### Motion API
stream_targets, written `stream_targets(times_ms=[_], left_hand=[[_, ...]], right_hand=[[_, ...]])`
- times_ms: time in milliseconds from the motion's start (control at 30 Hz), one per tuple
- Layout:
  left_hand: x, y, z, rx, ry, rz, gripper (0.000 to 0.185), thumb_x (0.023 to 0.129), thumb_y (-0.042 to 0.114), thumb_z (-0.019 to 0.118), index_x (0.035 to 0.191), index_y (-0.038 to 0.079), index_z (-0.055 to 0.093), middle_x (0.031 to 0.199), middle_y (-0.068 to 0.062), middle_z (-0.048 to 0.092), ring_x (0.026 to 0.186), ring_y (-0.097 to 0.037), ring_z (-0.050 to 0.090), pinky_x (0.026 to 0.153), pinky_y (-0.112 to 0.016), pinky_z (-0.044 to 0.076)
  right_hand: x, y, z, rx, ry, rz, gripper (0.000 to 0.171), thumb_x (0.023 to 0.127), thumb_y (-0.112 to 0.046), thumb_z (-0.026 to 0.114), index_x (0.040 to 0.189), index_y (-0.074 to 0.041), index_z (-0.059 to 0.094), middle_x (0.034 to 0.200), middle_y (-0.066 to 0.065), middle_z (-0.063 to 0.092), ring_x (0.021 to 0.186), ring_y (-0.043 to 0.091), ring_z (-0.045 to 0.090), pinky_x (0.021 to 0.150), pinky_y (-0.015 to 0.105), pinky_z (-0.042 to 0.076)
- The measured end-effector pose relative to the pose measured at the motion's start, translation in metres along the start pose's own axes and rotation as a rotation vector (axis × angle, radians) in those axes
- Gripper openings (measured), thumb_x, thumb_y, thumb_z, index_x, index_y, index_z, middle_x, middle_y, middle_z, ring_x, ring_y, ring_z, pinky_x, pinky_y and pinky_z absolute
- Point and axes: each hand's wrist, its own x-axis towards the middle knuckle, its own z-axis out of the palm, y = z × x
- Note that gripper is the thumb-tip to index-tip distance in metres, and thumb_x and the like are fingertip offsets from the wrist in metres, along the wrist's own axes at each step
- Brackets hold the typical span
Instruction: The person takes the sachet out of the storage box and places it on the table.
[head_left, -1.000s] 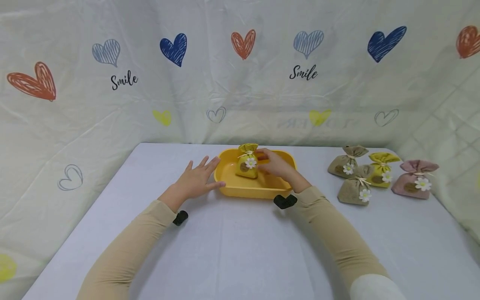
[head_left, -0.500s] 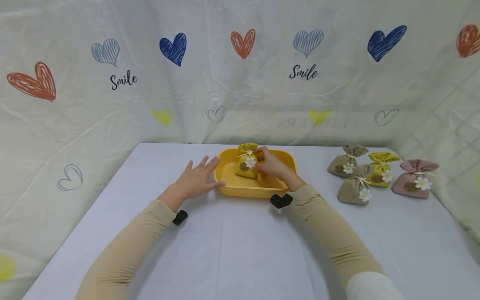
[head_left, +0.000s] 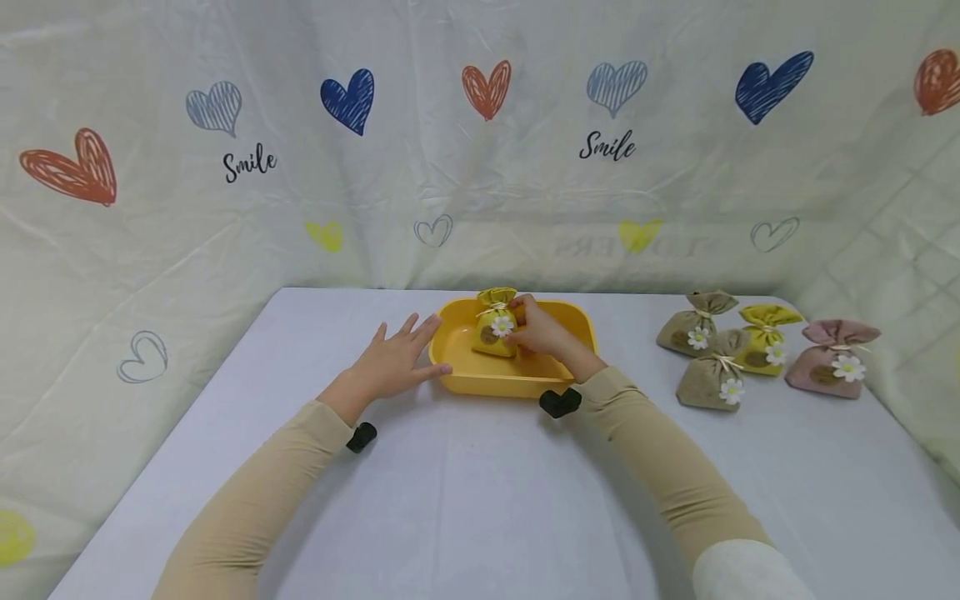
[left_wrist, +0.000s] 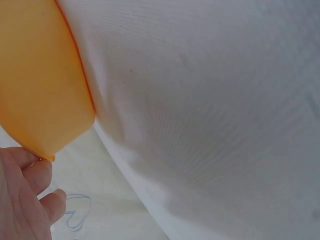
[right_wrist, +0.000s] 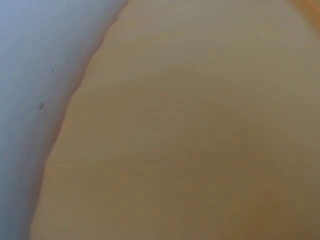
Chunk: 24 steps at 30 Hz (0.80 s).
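In the head view a yellow drawstring pouch [head_left: 495,337] with a white flower stands upright inside the yellow plastic tray [head_left: 498,386]. My right hand [head_left: 542,327] reaches over the tray's right part and pinches the pouch's right side with curled fingers. At the tray's left end, my left hand [head_left: 393,360] spreads its fingers against the rim. The left wrist view shows the left hand's fingers [left_wrist: 38,176] touching the rim of the tray [left_wrist: 45,75]. Only the close, blurred tray wall [right_wrist: 175,125] fills most of the right wrist view.
Two grey-beige pouches [head_left: 708,382], another yellow pouch [head_left: 763,337] and a pink pouch [head_left: 821,367] stand on the white table [head_left: 465,492] at the right. Behind the table hangs a white sheet [head_left: 517,187] printed with hearts.
My right hand has shifted slightly left, and its fingers have come in against the pouch's side. The left hand, tray and other pouches have stayed put.
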Motion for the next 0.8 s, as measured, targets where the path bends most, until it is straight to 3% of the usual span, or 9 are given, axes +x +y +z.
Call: stream_targets(times_ms=[367, 567, 800], left_hand=[[-0.0003, -0.0003, 0.0016, 0.001, 0.000, -0.003, 0.095, 0.098, 0.072, 0.045, 0.167, 0.017, 0.010, 0.171, -0.002, 0.012, 0.157, -0.028, 0.005, 0.120, -0.065, 0.002], [-0.0013, 0.0000, 0.0001, -0.001, 0.001, -0.005, 0.095, 0.098, 0.071, 0.047, 0.167, 0.016, 0.010, 0.171, -0.002, 0.012, 0.157, -0.028, 0.005, 0.120, -0.065, 0.002], [-0.0012, -0.0002, 0.0002, 0.005, -0.003, -0.007, 0.096, 0.098, 0.072, 0.046, 0.167, 0.016, 0.009, 0.171, -0.002, 0.011, 0.157, -0.027, 0.004, 0.120, -0.065, 0.002]], right_hand=[[-0.0009, 0.0001, 0.0031, -0.084, 0.071, -0.027, 0.050, 0.099, -0.003, 0.067, 0.136, -0.003, 0.034, 0.115, 0.025, 0.057, 0.080, 0.026, 0.055, 0.067, 0.028, 0.049], [-0.0009, -0.0015, 0.0026, -0.113, 0.106, -0.056, 0.048, 0.098, -0.002, 0.067, 0.137, -0.006, 0.038, 0.106, 0.022, 0.060, 0.079, 0.026, 0.057, 0.066, 0.028, 0.051], [-0.0049, -0.0035, -0.0008, -0.059, 0.118, -0.061, 0.048, 0.098, -0.001, 0.066, 0.140, -0.010, 0.043, 0.112, 0.024, 0.062, 0.087, 0.029, 0.061, 0.072, 0.034, 0.058]])
